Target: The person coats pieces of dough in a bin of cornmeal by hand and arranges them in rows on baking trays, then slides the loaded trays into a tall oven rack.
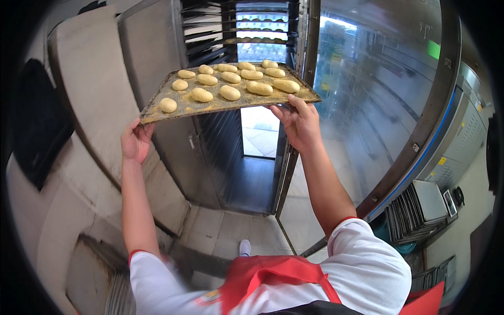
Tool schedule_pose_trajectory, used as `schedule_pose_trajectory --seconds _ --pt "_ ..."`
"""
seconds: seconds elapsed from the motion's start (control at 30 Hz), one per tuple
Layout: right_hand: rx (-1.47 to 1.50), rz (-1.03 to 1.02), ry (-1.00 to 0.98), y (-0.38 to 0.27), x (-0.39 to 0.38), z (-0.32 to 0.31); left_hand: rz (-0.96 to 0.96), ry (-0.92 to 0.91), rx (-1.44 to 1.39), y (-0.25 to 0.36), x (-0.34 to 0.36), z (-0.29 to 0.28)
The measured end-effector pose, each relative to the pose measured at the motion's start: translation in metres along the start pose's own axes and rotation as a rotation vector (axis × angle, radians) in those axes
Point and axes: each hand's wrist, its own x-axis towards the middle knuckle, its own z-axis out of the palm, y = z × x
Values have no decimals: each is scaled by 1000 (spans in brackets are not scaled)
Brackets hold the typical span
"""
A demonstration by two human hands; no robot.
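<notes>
My left hand (136, 140) grips the near left corner of a dark metal baking tray (152, 110), and my right hand (297, 123) grips its right part from below, with the thumb on the near rim. Several pale yellow oval dough pieces (231, 76) lie spread on the tray among yellowish crumbs. The tray is raised in front of an open steel rack cabinet (184, 23). In that cabinet's upper slots, trays with small pieces (257, 39) show against a bright opening behind.
An open steel door (367, 94) stands at the right, a tall pale panel (86, 79) at the left. Stacks of metal trays (415, 210) sit at the lower right. A tiled floor (226, 226) and my white shoe (245, 247) show below.
</notes>
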Motion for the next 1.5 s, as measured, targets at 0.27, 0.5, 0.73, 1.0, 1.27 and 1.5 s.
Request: schedule_pose_trajectory --seconds 0.27,0.5,0.73,1.0,1.27,1.5 --pt "-6 -103 100 37 81 0 -51 -28 -89 -58 159 -43" --pt "-85 -47 256 72 158 -64 -127 -187 -274 -207 204 32" --pt "-371 253 173 81 130 -102 -40 141 -298 -313 324 52" --pt "-714 573 371 26 -51 -141 -399 435 294 -409 454 17" --pt "-595 644 604 13 -168 -179 -364 253 485 -452 125 5" --pt "-575 945 125 89 -208 -245 -509 207 907 -352 -291 51"
